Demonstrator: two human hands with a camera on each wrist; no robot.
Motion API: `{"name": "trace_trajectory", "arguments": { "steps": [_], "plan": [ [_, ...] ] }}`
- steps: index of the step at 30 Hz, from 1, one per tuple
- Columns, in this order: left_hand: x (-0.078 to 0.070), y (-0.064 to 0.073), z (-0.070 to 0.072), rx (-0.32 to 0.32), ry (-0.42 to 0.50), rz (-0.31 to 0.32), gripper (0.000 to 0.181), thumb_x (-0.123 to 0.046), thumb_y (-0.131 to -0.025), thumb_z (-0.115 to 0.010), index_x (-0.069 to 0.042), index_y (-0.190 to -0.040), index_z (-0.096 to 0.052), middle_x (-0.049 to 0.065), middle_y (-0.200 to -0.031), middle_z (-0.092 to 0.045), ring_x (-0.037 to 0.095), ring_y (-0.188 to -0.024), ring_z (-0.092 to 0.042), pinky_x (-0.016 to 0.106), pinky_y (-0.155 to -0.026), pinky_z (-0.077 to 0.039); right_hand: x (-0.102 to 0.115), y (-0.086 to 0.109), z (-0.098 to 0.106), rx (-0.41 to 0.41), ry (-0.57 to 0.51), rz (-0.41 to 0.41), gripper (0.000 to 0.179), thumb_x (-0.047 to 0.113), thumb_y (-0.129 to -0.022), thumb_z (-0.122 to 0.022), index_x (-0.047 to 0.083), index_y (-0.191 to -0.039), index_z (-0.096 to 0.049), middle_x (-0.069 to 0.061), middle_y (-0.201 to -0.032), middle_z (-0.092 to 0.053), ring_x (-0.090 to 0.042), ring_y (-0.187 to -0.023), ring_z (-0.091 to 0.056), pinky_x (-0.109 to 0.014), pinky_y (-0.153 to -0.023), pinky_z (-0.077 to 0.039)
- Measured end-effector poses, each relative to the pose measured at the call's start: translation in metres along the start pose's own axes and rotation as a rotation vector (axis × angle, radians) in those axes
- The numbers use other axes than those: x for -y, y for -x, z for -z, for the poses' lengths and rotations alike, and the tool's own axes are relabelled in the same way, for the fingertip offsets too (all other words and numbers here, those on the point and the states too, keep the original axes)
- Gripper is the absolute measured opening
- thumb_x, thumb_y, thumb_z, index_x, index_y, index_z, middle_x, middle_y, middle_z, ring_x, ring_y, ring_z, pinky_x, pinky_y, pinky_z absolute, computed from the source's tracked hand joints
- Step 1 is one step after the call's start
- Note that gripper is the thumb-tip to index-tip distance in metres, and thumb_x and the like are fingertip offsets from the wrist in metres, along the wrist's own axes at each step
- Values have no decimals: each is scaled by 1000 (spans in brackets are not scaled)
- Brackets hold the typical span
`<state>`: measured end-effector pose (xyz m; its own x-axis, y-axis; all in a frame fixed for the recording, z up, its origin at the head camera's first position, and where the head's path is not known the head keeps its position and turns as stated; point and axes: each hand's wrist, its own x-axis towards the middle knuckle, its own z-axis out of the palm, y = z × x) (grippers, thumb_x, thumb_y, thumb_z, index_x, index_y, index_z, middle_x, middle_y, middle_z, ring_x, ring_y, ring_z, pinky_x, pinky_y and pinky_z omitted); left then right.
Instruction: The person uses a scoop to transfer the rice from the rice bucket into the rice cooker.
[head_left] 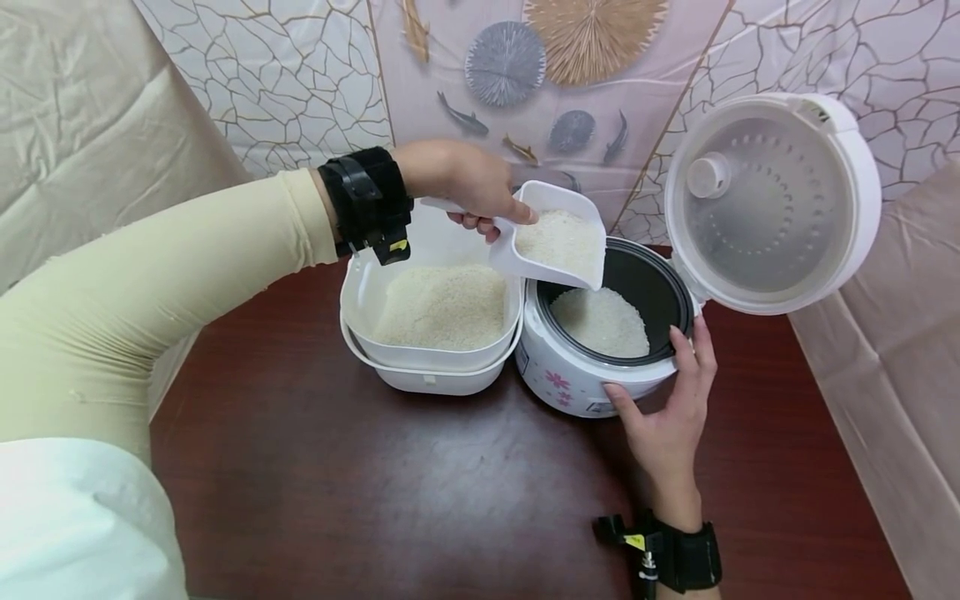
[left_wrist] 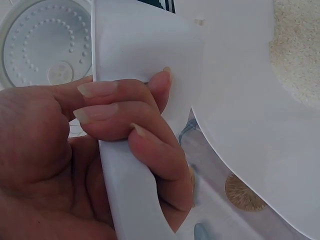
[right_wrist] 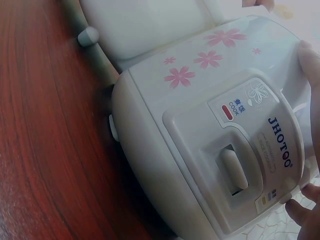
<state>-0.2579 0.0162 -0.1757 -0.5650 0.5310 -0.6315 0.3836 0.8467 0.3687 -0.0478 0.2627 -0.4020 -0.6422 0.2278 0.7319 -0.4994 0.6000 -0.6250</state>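
Observation:
My left hand grips the handle of a white scoop filled with rice. The scoop is level, its lip over the left part of the rice cooker. Inside the cooker's dark inner pot lies a mound of white rice. With thumb on the front wall and fingers at the right rim, my right hand holds the cooker. Left of the cooker, touching or nearly so, stands a white rice bin with more rice in it.
The cooker's lid stands raised at the right on its hinge. A patterned cloth hangs behind, and beige cloth borders the right side. All stands on a dark red-brown table.

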Motion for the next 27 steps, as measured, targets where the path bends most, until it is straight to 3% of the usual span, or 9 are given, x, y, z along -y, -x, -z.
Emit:
{"name": "trace_trajectory", "arguments": {
  "steps": [27],
  "plan": [
    [-11, 1, 3, 23, -97, 20, 50, -53, -111, -44, -9, -96, -61, -9, -71, -57, 5, -61, -48, 23, -65, -43, -4, 0, 2, 17, 16, -9, 97, 66, -89, -76, -6, -148, -49, -30, -164, -32, -41, -155, -29, -54, -122, -24]
  ]
}}
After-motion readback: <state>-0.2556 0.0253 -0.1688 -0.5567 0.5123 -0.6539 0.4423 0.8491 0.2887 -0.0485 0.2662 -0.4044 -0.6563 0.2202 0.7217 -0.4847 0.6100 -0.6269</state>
